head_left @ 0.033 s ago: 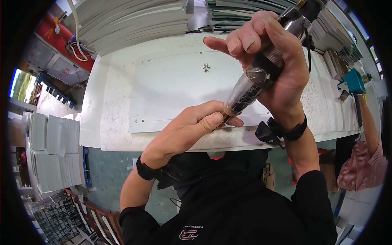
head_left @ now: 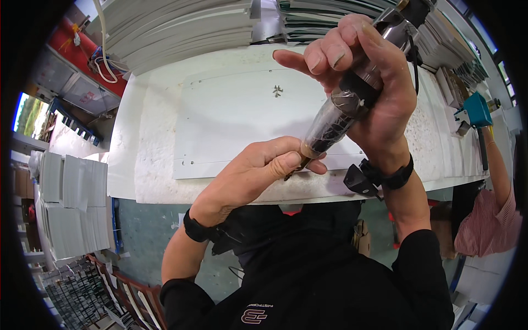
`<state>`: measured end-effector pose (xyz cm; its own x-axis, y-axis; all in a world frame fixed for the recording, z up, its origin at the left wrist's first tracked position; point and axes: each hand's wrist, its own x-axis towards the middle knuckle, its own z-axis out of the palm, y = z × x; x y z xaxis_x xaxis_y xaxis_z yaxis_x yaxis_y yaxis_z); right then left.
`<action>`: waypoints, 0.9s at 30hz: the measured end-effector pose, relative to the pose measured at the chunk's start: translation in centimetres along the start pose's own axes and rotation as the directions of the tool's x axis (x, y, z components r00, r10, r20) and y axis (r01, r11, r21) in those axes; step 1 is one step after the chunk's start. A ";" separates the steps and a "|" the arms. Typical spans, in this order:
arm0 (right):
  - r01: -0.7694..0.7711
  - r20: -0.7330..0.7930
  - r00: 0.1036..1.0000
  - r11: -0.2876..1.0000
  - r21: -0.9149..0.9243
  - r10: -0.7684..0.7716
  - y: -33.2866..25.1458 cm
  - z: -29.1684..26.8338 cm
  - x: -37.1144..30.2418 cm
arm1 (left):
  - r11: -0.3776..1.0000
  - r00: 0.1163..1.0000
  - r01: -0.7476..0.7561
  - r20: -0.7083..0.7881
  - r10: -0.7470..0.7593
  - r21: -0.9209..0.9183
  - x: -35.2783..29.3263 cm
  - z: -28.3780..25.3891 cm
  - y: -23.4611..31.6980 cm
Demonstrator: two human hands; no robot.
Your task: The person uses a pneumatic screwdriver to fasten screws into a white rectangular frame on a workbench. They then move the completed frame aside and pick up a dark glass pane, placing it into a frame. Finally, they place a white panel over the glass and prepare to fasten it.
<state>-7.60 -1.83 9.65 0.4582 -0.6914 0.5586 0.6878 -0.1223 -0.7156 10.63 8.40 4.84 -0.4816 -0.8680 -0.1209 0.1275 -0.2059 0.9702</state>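
Observation:
My right hand (head_left: 393,104) is wrapped round a pen-like electric screwdriver (head_left: 333,124), its body partly covered in clear film. The tool slants down to the left, its index finger side raised and one finger sticking out. At its lower end my left hand (head_left: 256,173) pinches the tip between thumb and fingers. A bit of dark metal pokes out below that thumb; whether it carries a screw I cannot tell. Both hands are over the front edge of a flat white panel (head_left: 231,124). A small heap of screws (head_left: 278,91) lies on the panel's far part.
The panel rests on a padded white table (head_left: 157,159). Stacked white boards (head_left: 181,33) stand along the back, with more stacks (head_left: 74,198) at left. On the right are a teal tool (head_left: 477,109) and another person's arm (head_left: 499,165). A cable (head_left: 415,66) hangs beside the screwdriver.
More of the dark metal tip now shows below my left thumb, and that thumb has shifted very slightly. My right hand and the screwdriver have barely moved.

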 end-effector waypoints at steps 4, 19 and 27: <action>-0.002 0.019 1.000 0.999 0.039 0.001 0.3 -0.7 -0.1 | 1.000 0.999 -0.002 0.049 0.001 0.030 0.2 -0.7 -1.2; 0.005 -0.043 0.999 0.999 0.032 -0.004 0.0 -0.6 -0.6 | 0.983 0.996 -0.056 -0.062 0.068 0.176 0.4 0.8 -0.8; 0.082 -0.095 0.991 0.991 -0.101 -0.092 -0.1 -0.8 -1.2 | 0.796 0.921 -0.176 -0.190 0.341 0.579 0.8 2.6 -1.3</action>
<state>-8.66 -1.59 8.70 0.3377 -0.7418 0.5794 0.6624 -0.2501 -0.7062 7.85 9.17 4.06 -0.2350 -0.9552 0.1798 -0.3158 0.2500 0.9153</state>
